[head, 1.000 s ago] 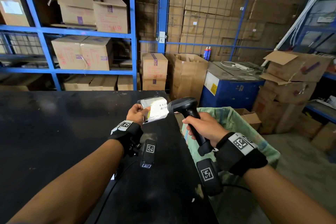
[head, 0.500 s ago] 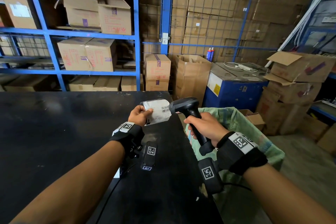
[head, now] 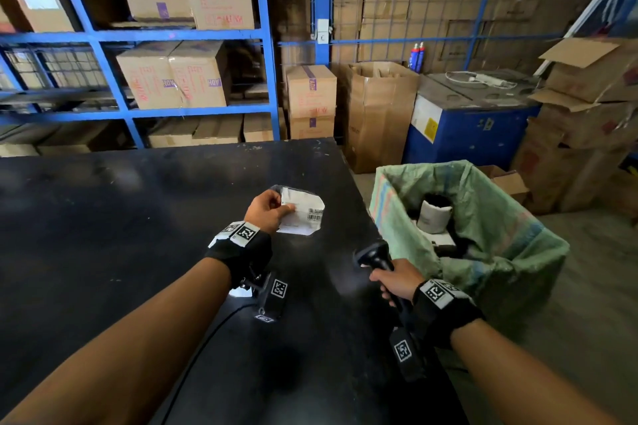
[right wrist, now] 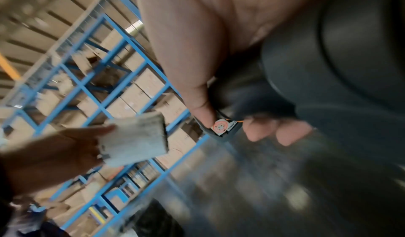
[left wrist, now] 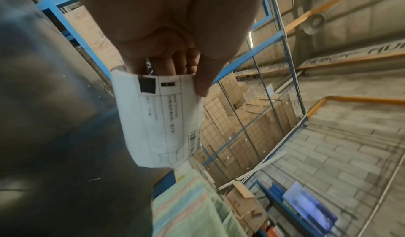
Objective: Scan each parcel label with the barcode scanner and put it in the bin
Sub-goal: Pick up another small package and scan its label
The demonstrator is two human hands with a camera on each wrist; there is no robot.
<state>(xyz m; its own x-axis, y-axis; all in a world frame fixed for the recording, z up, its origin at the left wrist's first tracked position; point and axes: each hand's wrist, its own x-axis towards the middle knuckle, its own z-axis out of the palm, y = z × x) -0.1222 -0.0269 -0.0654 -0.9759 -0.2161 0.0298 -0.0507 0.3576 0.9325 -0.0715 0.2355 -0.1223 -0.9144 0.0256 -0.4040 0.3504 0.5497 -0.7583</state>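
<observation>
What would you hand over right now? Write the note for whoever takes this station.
Left hand: pinches a white parcel above the black table, label up.
Right hand: grips the barcode scanner, held low by the table edge, not aimed at the label.
Bin: green-lined, right of the table, parcels already inside.
Left: drop this parcel in; whether it was scanned, these views don't show. No other parcels visible on the table.
</observation>
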